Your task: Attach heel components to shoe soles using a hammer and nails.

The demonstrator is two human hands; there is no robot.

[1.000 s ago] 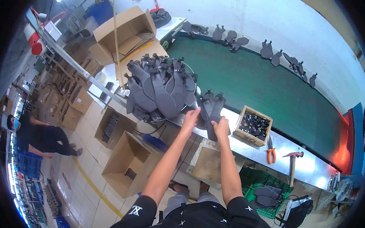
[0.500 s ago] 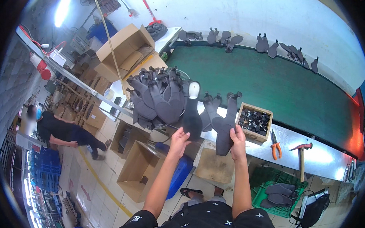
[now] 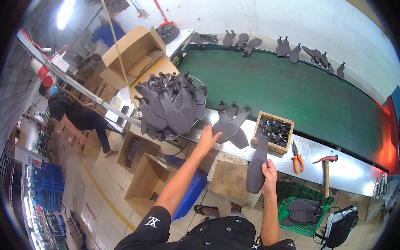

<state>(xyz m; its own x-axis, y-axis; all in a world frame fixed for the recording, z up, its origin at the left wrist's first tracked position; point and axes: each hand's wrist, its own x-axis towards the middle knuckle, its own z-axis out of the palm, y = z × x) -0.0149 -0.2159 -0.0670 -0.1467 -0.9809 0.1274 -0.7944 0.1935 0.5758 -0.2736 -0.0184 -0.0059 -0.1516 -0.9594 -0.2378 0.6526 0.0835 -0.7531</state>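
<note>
My right hand (image 3: 269,177) grips a dark grey shoe sole (image 3: 255,172) by its broad end, with the narrow end pointing up toward a wooden box (image 3: 289,128) of small black heel pieces. My left hand (image 3: 205,140) has its fingers stretched and thumb apart, just beside a few grey soles (image 3: 228,129) on the metal bench edge. Whether its fingertips touch them I cannot tell. Left of that hand, a big heap of soles with small heels (image 3: 176,108) fills a round basket (image 3: 199,81).
Orange-handled pliers (image 3: 297,159) and a hammer (image 3: 326,171) lie on the metal bench (image 3: 354,174). Beyond runs a green conveyor belt (image 3: 271,88). Below are an open carton (image 3: 147,180) and a green crate (image 3: 294,192). A person in black (image 3: 79,116) is at the left.
My left hand no longer holds the black sole with the white end, which is out of sight. My right hand has brought its sole down toward me, away from the others.
</note>
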